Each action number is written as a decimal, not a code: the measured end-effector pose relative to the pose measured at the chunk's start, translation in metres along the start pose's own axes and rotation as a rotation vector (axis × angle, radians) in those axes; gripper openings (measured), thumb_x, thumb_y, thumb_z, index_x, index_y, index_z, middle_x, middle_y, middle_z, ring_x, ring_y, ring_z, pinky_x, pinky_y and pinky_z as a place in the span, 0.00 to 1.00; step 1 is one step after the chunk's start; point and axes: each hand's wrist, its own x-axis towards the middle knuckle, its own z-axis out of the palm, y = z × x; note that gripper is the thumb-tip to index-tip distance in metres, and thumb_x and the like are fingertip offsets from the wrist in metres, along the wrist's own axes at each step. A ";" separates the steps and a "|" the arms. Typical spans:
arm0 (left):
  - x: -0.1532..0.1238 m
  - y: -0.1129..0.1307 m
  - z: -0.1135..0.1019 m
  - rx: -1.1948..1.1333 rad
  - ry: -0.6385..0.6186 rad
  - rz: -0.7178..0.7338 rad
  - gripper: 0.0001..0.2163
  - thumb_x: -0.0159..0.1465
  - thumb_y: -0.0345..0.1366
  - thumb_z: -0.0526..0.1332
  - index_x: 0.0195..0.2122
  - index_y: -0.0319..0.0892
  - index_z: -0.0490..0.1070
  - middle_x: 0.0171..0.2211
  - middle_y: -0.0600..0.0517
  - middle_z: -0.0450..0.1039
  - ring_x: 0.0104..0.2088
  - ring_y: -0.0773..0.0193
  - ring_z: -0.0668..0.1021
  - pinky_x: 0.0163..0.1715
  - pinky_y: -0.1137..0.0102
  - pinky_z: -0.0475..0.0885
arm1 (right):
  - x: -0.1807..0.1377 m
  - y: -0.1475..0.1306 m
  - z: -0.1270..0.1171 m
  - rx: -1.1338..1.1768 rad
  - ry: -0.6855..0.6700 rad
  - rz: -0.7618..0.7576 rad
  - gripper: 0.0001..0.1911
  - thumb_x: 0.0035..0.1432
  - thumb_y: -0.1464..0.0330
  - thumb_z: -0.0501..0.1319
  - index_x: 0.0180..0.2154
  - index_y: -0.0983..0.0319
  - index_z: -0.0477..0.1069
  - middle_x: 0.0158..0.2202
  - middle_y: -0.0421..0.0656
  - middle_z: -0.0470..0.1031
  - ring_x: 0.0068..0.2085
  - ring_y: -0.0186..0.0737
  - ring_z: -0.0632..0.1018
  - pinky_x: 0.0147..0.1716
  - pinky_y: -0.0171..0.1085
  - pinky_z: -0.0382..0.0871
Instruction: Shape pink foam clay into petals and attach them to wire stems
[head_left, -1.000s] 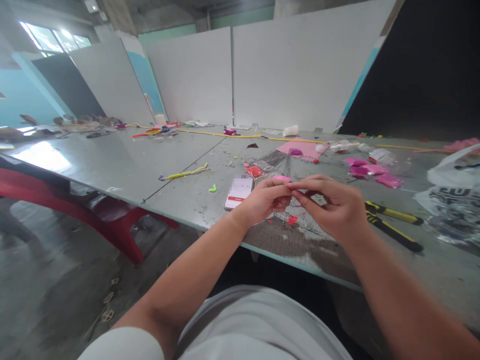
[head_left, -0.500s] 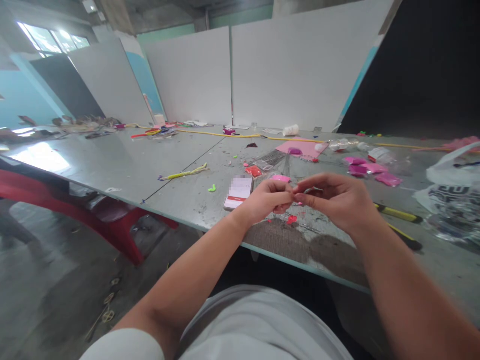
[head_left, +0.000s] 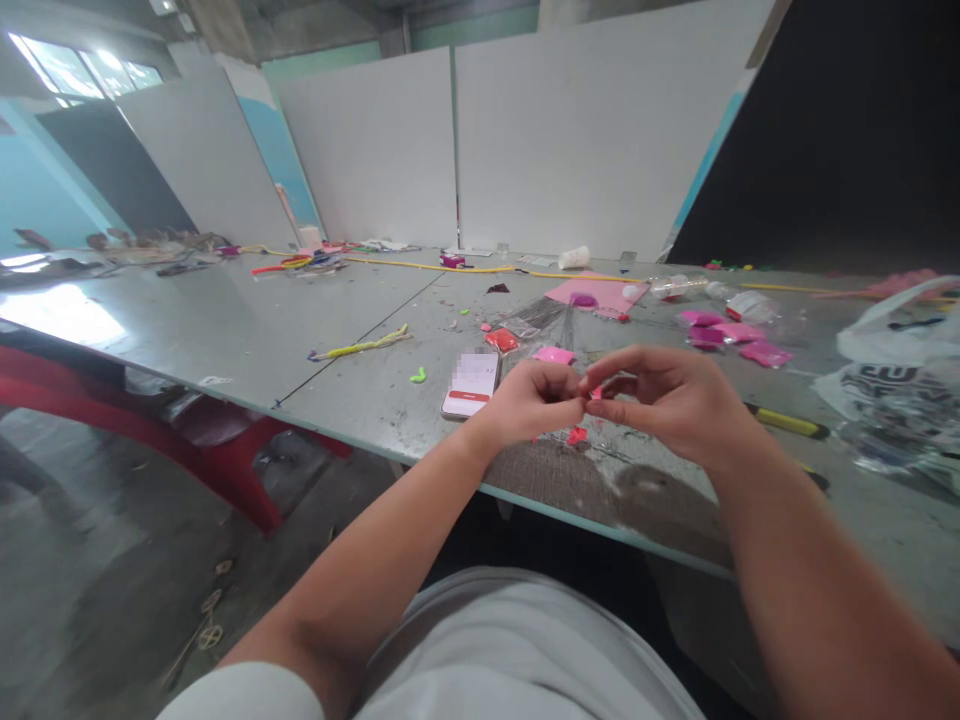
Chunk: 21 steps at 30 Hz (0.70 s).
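My left hand (head_left: 534, 400) and my right hand (head_left: 664, 398) meet fingertip to fingertip just above the grey table (head_left: 315, 350), near its front edge. Both pinch a tiny pink piece (head_left: 596, 393) between thumb and fingers; most of it is hidden. A small red scrap (head_left: 576, 435) lies on the table right below the hands. A phone (head_left: 470, 384) with a white and red screen lies just left of my left hand.
Pink packets (head_left: 724, 335), a pink sheet (head_left: 600, 295), a red packet (head_left: 501, 340), a green scrap (head_left: 418, 376) and a yellow-green strip (head_left: 360, 347) litter the table. Yellow-handled pliers (head_left: 787, 423) and a plastic bag (head_left: 892, 385) lie right. A red chair (head_left: 187, 440) stands left.
My hands have stayed pinched together and shifted slightly; the right fingers curled a little more. The view drifted a bit to the right.
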 end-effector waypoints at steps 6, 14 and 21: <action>-0.003 -0.001 0.002 0.276 0.075 0.284 0.04 0.54 0.30 0.64 0.24 0.40 0.71 0.18 0.58 0.63 0.21 0.74 0.64 0.21 0.74 0.59 | 0.003 0.001 -0.002 0.025 0.000 0.116 0.23 0.44 0.61 0.82 0.43 0.54 0.82 0.43 0.44 0.82 0.44 0.47 0.81 0.39 0.42 0.79; -0.003 -0.006 0.002 0.290 0.199 0.351 0.07 0.61 0.37 0.67 0.29 0.40 0.75 0.20 0.56 0.68 0.21 0.73 0.65 0.22 0.74 0.61 | 0.003 -0.008 0.008 0.362 -0.035 0.369 0.19 0.45 0.58 0.81 0.37 0.57 0.82 0.35 0.41 0.80 0.32 0.34 0.78 0.31 0.35 0.74; -0.003 -0.005 0.003 0.238 0.255 0.292 0.11 0.65 0.42 0.66 0.30 0.40 0.76 0.20 0.56 0.67 0.22 0.71 0.66 0.24 0.73 0.61 | 0.005 -0.007 0.008 0.374 0.059 0.332 0.18 0.48 0.56 0.80 0.39 0.55 0.84 0.35 0.42 0.81 0.35 0.36 0.79 0.32 0.35 0.75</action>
